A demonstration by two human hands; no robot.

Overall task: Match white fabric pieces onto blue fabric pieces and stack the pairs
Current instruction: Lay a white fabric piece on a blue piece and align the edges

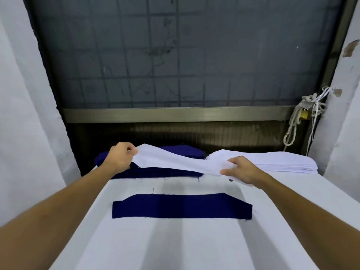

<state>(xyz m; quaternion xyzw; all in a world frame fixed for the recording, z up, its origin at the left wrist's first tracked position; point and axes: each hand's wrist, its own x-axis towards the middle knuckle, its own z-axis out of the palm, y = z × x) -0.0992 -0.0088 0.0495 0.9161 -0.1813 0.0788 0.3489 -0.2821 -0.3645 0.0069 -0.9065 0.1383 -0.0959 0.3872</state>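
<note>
The left hand (120, 156) is pinching one end of a white piece (175, 162) and the right hand (243, 170) is apparently pinching the other, holding it above the blue stack (152, 171). They are mid-match. Next it needs lowering squarely onto the lone blue piece (181, 206) nearer the person, edges aligned.

matt navy cloth piece (181, 206) with frayed edges on smooth white cloth table cover (194, 246); thin white fabric piece (175, 160); brushed metal window rail (175, 114); rough rope (294, 121); shiny brass padlock (303, 114)

Soft even light, sharp focus, wide-angle edge distortion.
</note>
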